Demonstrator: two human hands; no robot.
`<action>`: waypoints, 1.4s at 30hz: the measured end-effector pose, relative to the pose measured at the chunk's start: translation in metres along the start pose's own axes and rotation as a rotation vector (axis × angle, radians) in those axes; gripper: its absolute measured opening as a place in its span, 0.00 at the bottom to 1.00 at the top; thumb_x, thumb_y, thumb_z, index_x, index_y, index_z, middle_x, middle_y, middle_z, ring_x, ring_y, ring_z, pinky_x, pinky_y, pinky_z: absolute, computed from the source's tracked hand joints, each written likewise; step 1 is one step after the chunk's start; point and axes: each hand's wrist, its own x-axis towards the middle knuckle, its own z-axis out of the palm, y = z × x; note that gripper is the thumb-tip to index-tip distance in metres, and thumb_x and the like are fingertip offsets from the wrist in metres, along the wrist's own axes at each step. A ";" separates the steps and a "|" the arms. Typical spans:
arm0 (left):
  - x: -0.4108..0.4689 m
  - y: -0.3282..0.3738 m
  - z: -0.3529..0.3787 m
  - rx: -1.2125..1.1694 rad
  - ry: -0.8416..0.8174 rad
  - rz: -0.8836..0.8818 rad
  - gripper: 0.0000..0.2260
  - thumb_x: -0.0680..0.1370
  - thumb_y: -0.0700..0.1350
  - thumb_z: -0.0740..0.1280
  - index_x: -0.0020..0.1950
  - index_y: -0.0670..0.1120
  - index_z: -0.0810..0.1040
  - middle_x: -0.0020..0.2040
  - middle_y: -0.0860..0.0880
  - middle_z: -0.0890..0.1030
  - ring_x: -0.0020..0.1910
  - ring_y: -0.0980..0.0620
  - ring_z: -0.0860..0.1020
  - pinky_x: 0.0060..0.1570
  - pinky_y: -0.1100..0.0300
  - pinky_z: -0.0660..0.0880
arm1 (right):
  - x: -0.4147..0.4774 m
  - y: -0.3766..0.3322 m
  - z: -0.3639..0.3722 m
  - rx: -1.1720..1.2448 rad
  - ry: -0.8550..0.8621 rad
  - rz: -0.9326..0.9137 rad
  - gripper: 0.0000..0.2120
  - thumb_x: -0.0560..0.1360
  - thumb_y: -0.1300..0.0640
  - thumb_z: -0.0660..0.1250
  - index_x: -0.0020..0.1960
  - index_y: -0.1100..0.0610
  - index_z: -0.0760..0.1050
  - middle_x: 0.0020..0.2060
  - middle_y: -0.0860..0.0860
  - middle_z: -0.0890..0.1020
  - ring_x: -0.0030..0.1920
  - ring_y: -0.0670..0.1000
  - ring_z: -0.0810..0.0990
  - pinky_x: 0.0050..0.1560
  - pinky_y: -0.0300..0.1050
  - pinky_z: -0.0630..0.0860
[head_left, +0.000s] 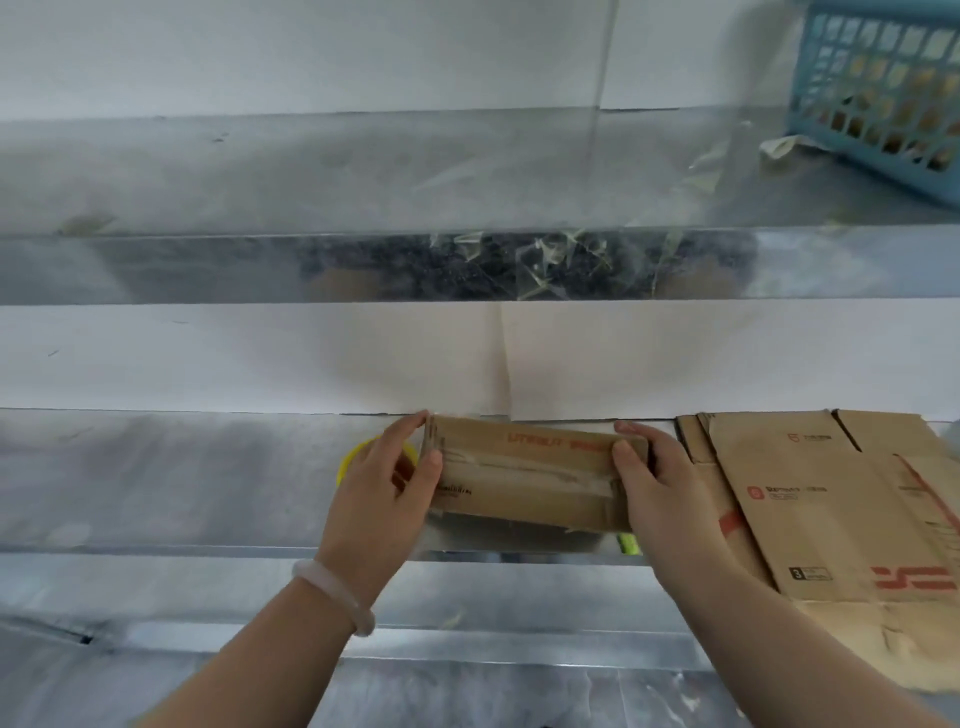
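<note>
The small cardboard box (530, 483) is on or just above the metal shelf (156, 478), its long axis left to right, and the left hand (384, 483) and the right hand (654, 483) each grip one short end.

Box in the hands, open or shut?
Shut. The cardboard box has its flaps lying flat, with clear tape along the seam. The left hand and right hand hold its ends.
</note>
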 end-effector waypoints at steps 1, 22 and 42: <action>0.007 -0.003 0.000 0.040 -0.006 0.013 0.10 0.76 0.56 0.62 0.58 0.60 0.72 0.46 0.55 0.74 0.45 0.54 0.75 0.47 0.51 0.78 | 0.008 -0.005 0.002 -0.042 -0.026 0.001 0.10 0.82 0.51 0.59 0.61 0.44 0.73 0.52 0.42 0.77 0.52 0.45 0.75 0.44 0.40 0.71; 0.056 0.006 0.037 0.358 -0.146 0.138 0.13 0.80 0.53 0.57 0.62 0.52 0.72 0.58 0.54 0.72 0.60 0.51 0.68 0.60 0.60 0.67 | 0.053 -0.015 0.045 -0.971 -0.298 -0.335 0.27 0.80 0.36 0.49 0.76 0.42 0.58 0.75 0.41 0.63 0.77 0.45 0.52 0.76 0.48 0.48; 0.065 0.007 0.034 0.326 -0.193 0.162 0.15 0.80 0.56 0.60 0.64 0.54 0.74 0.58 0.58 0.75 0.59 0.56 0.68 0.62 0.62 0.63 | 0.069 -0.006 0.028 -0.828 -0.383 -0.496 0.19 0.83 0.50 0.53 0.74 0.44 0.64 0.66 0.43 0.73 0.66 0.46 0.68 0.71 0.44 0.63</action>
